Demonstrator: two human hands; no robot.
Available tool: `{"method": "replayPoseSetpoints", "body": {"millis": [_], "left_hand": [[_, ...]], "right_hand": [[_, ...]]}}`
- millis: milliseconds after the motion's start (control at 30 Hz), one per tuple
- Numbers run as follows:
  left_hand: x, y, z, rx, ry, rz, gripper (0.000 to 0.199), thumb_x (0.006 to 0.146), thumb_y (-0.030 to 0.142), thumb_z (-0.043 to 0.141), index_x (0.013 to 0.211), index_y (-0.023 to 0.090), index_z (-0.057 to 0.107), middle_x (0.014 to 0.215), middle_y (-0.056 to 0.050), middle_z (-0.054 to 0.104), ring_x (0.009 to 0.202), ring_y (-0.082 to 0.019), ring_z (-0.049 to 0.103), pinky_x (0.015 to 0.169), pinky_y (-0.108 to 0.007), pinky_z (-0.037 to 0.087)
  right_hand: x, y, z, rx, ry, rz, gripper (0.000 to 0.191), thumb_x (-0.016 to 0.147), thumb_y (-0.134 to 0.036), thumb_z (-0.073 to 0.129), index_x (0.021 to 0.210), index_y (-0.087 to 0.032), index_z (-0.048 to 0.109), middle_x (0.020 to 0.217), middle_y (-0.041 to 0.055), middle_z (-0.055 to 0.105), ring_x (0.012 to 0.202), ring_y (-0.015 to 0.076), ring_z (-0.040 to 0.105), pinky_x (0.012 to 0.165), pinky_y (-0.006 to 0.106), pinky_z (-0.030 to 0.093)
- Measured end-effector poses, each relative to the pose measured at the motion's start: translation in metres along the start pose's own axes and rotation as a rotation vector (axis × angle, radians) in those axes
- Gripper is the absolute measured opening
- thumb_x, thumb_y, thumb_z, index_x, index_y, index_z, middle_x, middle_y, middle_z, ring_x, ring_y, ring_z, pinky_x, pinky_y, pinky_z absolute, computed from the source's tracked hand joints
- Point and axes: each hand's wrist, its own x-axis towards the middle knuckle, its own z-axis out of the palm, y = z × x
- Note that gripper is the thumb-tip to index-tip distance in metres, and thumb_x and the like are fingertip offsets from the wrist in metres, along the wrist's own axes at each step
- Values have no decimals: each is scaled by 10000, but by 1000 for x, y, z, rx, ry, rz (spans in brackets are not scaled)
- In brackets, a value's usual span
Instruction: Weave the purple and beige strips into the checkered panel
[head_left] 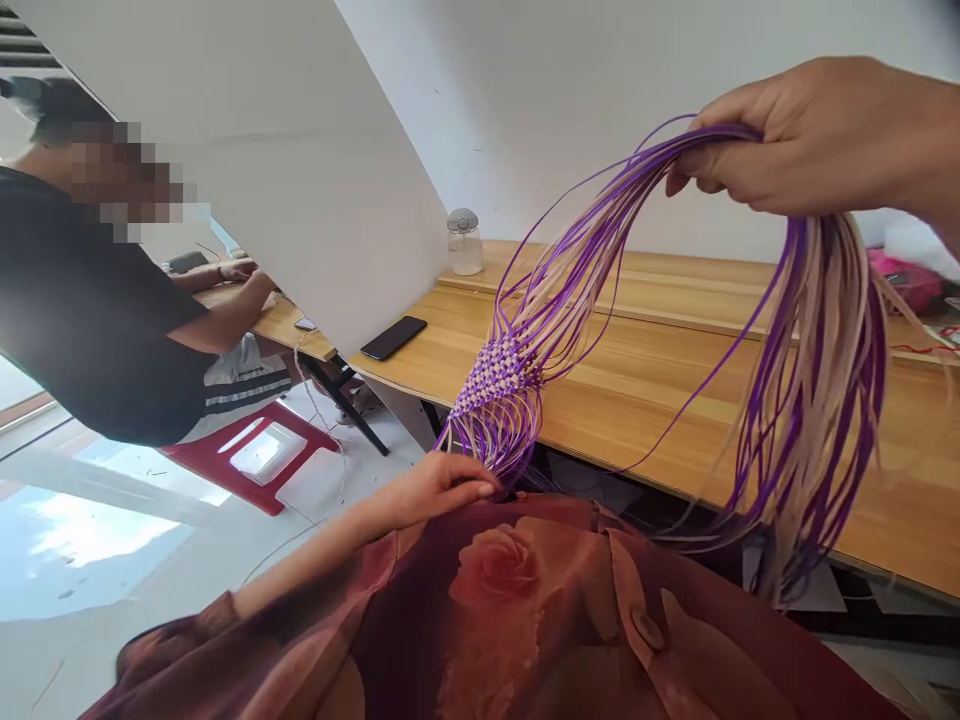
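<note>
Purple and beige cords (592,250) run from a small knotted piece (495,375) up to my right hand (780,135), which is closed round the bundle at the upper right. Past that hand the loose ends hang down in front of the table. My left hand (454,485) is low, near my lap, at the lower end of the knotted piece; its fingers are pressed together there, and the cords they touch are partly hidden. The knotted piece shows a tight checked pattern, with looped cords below it.
On the wooden table (645,340) lie a black phone (394,338), a lidded jar (465,243) and a pink bundle (907,280). A white partition (315,150) stands at left; beyond it a person (82,300) sits on a red chair (255,455).
</note>
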Motion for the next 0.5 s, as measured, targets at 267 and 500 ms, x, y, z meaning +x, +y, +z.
{"method": "replayPoseSetpoints", "body": {"millis": [267,500], "left_hand": [[118,1,41,213,-11,194,877,887,490,538,1543,50,155,1612,-176,143,1505,-233,119,1231,-385,129],[37,-26,17,370,329,-155,725,881,430,519,1508,123,327,1546,-148,365,1432,-256,347,1184,-392,267]], "right_hand": [[-18,0,-23,-2,161,-118,217,931,-376,455,928,-301,659,670,-14,547,505,99,405,539,294,310],[-33,30,-19,-15,138,-227,303,949,-402,411,1059,-280,665,873,-1,677,730,136,578,720,315,402]]}}
